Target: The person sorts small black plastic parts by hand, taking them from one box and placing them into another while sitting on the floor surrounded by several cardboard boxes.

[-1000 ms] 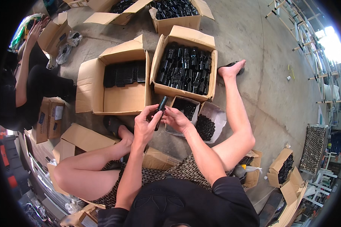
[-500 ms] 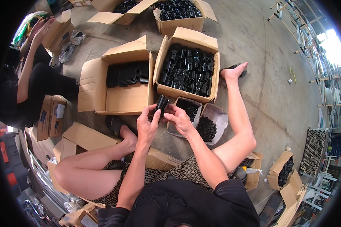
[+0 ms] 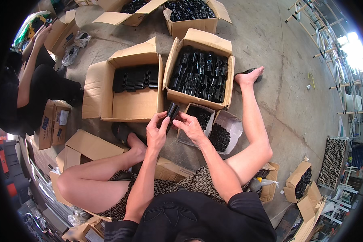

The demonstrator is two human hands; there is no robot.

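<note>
A short glossy black tubular part (image 3: pixel 173 111) stands between my two hands, above the floor in front of the boxes. My left hand (image 3: pixel 156 128) grips it from the left, thumb and fingers closed around its side. From the right, the thumb and fingertips of my right hand (image 3: pixel 190 127) pinch its lower side. Just beyond, a cardboard box (image 3: pixel 132 108) holds a row of stacked black parts (image 3: pixel 135 78). Beside it, another cardboard box (image 3: pixel 198 34) is filled with similar black tubular parts (image 3: pixel 199 74). Whether anything small sits at my right fingertips cannot be made out.
Two small bins stand right of my hands; the light one (image 3: pixel 237 126) holds small black pieces (image 3: pixel 220 137). My bent legs frame the boxes. Another person's arm (image 3: pixel 27 76) is at far left. Metal racks (image 3: pixel 335 60) line the right.
The tubular part has turned slightly in my hands, which have barely moved. At the left, the other person's hands have shifted.
</note>
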